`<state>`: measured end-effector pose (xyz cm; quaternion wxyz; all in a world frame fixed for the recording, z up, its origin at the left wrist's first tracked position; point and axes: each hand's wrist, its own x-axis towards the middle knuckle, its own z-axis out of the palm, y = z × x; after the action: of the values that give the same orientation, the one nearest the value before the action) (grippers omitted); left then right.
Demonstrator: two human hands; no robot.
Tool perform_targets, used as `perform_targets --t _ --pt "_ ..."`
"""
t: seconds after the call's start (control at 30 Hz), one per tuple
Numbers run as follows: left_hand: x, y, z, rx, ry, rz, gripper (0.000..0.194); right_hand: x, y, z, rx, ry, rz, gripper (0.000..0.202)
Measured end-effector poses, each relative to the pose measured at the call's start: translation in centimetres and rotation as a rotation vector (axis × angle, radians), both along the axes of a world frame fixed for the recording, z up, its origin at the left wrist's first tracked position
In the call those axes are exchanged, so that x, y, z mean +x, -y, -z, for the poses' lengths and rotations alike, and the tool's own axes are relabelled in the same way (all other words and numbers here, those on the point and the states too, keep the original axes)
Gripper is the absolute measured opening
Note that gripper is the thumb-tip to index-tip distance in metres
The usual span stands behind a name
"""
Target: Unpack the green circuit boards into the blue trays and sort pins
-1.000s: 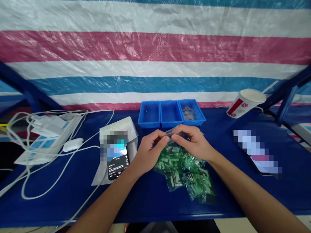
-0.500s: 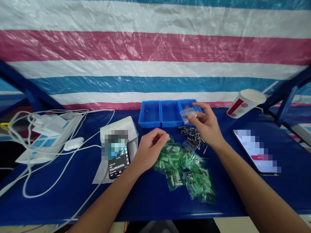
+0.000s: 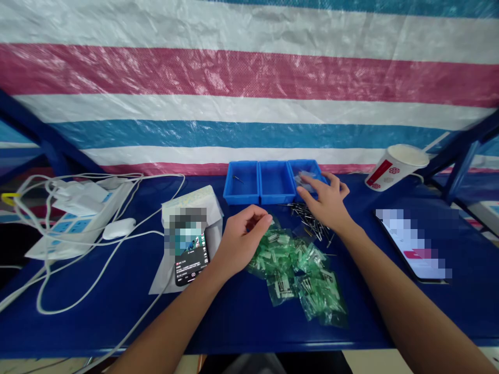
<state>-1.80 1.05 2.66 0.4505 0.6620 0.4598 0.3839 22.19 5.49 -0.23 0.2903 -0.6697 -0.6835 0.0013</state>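
My left hand (image 3: 245,236) is closed, thumb pressed to the curled fingers, at the left edge of a pile of green plastic bags (image 3: 278,249) with screws and pale parts inside. Whatever the left fingers hold, if anything, is hidden. My right hand (image 3: 325,200) is open at the front of the right blue bin (image 3: 312,165), fingers apart. A clear plastic bag (image 3: 305,180) lies in that bin by the index finger and thumb; whether they touch it I cannot tell. Below this hand lies a heap of loose metal screws (image 3: 312,221), partly covered by it.
The left blue bin (image 3: 240,195) has one screw in it, beside a middle bin (image 3: 276,196). A lit phone (image 3: 192,267) leans on a box at left, near a power strip (image 3: 78,228) and white cables. At right are a paper cup (image 3: 393,169) and another phone (image 3: 415,249).
My right hand has spread its fingers and dropped slightly; the clear bag it was pinching is now in the right bin. My left hand has barely moved.
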Motion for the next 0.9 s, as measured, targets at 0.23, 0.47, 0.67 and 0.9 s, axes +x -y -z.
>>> perform_targets --t 0.23,0.47,0.67,0.9 --pt "0.01 -0.12 0.20 0.003 0.005 -0.001 0.020 -0.01 -0.22 0.46 -0.049 0.110 -0.014 0.054" --pt "0.08 -0.14 0.10 -0.004 -0.009 -0.007 0.021 -0.06 0.02 0.53 -0.053 0.182 0.025 0.058" --pt "0.04 -0.02 -0.06 -0.012 -0.021 -0.002 0.021 0.20 -0.01 0.65 -0.038 0.164 -0.015 0.057" --pt "0.15 -0.04 -0.29 -0.003 -0.017 -0.006 0.021 0.43 -0.14 0.74 -0.025 0.176 -0.044 0.056"
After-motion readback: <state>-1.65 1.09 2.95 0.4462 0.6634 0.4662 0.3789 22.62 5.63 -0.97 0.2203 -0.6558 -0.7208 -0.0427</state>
